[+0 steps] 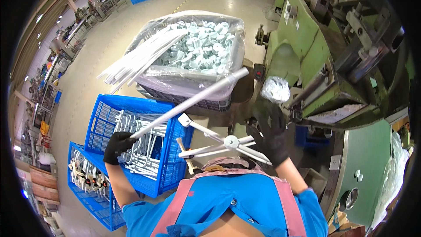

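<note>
My left hand [117, 147], in a black glove, is closed round the lower end of a long white tube [193, 100]. The tube slants up to the right, over a blue crate and the front of a lined bin. My right hand [269, 134], also gloved in black, is at the green machine, its fingers stretched upward and apart from the thumb. Just beyond those fingers is a lump wrapped in clear, shiny plastic [275, 89]; whether they touch it is hard to see. Between my hands, white bars spread from a round white hub [231, 142] close to my body.
A plastic-lined bin [184, 85] holds many pale, cup-like parts [206, 46] and a bundle of white tubes [142, 57]. Bent white rods fill the blue crate [175, 171]; a second blue crate [94, 213] stands left. The green machine [302, 39] rises on the right beside a green cabinet [366, 162].
</note>
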Motion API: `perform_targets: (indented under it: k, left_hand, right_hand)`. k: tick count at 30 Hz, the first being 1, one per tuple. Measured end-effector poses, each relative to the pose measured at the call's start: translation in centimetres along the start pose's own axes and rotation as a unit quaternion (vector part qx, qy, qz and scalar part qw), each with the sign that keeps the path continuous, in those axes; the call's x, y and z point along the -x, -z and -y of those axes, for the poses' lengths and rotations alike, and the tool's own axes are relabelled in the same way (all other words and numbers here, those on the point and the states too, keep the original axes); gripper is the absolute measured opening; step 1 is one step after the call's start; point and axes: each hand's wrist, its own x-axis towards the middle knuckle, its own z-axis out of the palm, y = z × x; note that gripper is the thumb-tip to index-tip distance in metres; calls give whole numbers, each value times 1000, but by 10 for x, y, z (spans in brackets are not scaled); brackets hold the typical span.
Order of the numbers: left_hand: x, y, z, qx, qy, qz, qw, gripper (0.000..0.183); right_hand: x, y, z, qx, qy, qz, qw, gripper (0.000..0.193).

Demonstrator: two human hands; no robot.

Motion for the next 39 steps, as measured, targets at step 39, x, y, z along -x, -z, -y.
perform_targets:
  k: [39]
  left_hand:
    - [-135, -269, -19, 590, -187, -248, 745, 36]
  right_hand:
    - [139, 102, -95, -73, -192, 194, 959, 25]
